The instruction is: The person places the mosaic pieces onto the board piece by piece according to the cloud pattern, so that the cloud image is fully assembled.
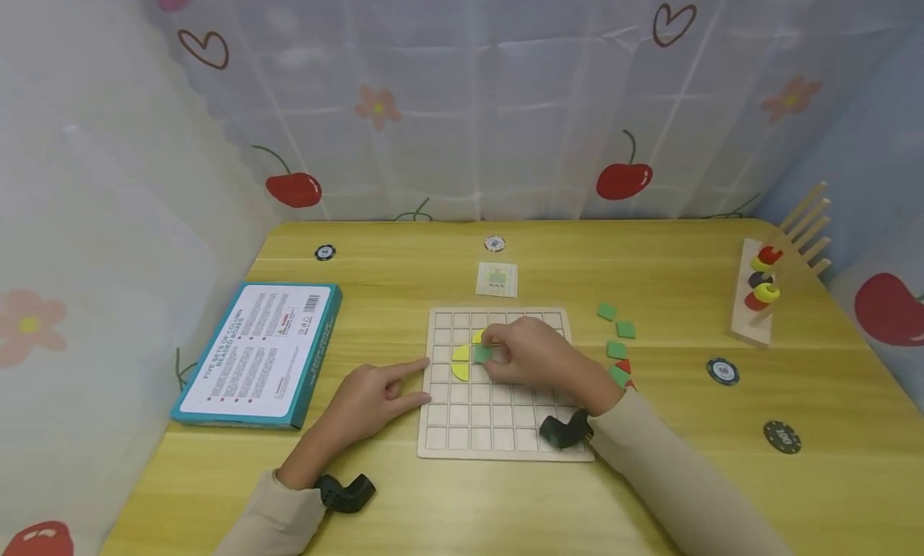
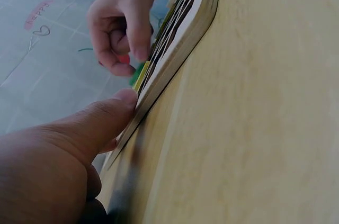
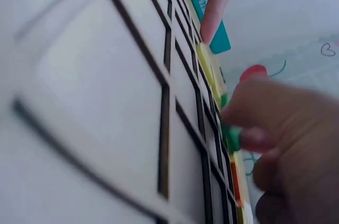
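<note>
A wooden grid board lies on the table in the head view. Thumb and index finger of my right hand pinch a green square tile over its upper middle cells. Left of that tile sit yellow quarter-round pieces, and another yellow piece shows partly under the right hand. My left hand touches the board's left edge with thumb and index finger stretched out. The left wrist view has the left thumb against the board's side. A red piece lies on the board in the right wrist view.
Several loose green tiles and red pieces lie right of the board. Behind it is a pattern card. A teal-edged box lies left; a pegged bead stand stands right. Poker chips are scattered about.
</note>
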